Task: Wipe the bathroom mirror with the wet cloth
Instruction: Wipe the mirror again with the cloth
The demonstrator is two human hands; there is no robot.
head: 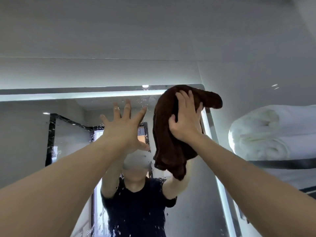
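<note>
Droplet-streaked mirror (30, 134): right hand (185, 122) grips bunched brown cloth (167, 147), left hand (123, 132) spread open.

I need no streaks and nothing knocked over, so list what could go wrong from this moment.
1. The left hand is spread flat at the mirror; it may leave prints on the glass, though contact is hard to confirm.
2. The brown cloth hangs bunched under the right hand, so it may smear the droplets rather than clear them.
3. The rolled white towels sit close on the right; a wide stroke could brush them.
</note>
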